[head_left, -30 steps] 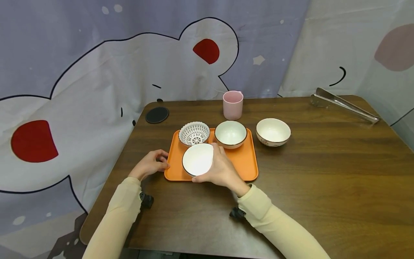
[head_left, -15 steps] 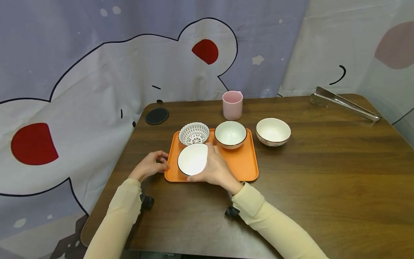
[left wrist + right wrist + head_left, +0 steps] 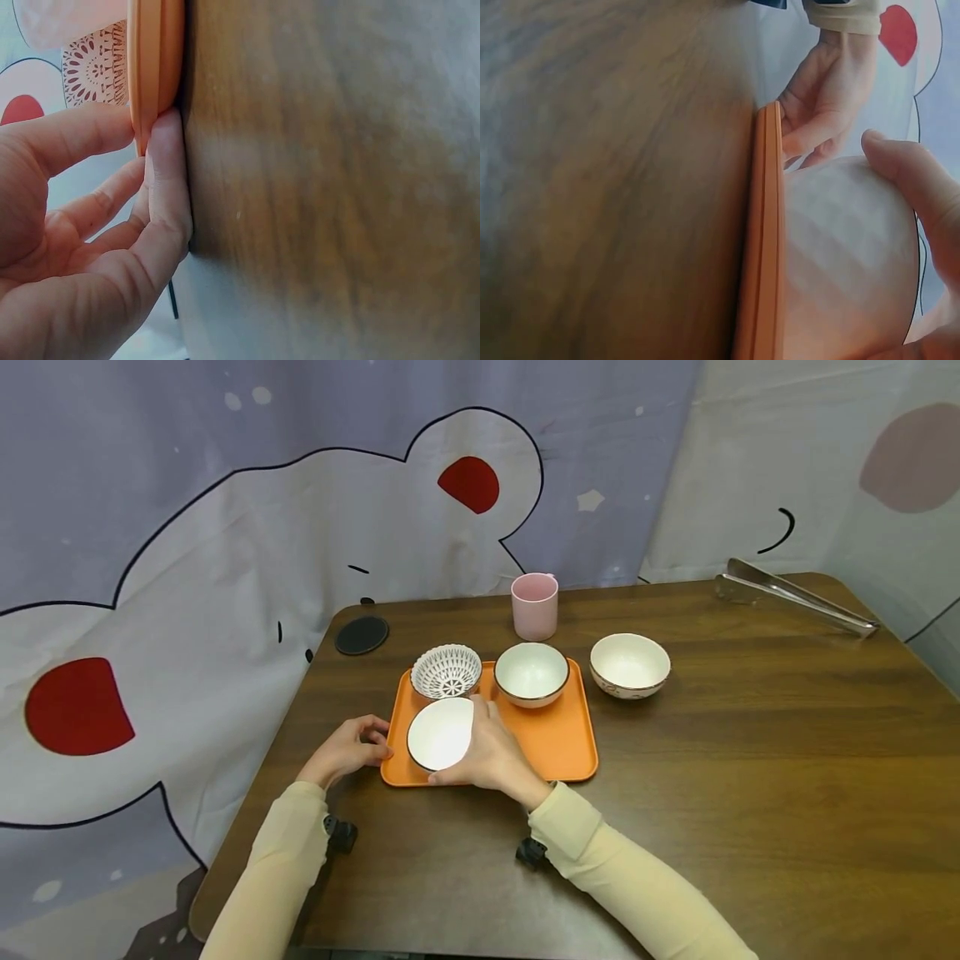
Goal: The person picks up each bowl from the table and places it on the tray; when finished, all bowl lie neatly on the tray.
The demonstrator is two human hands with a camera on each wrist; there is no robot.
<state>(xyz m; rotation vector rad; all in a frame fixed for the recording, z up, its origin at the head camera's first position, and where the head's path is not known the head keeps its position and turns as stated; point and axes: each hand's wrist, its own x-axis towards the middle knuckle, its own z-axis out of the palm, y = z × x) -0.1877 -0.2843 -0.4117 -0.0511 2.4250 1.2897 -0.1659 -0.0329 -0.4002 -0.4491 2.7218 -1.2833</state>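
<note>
My right hand grips a white bowl with a dark rim by its right side, thumb toward me. That bowl stands over the front left of an orange tray; in the right wrist view its faceted outer wall is just behind the tray's edge. At the tray's left edge, my left hand pinches the rim between thumb and finger, as the left wrist view shows. Along the tray's back are a black-and-white patterned bowl on the left and a pale bowl with a dark rim on the right.
Right of the tray stands another white bowl. A pink mug is behind the tray, and a black round coaster lies at back left. Metal tongs lie at the far right of the wooden table.
My right hand has moved left with the white bowl, toward the tray's front left corner. The left hand stays at the tray's edge.
</note>
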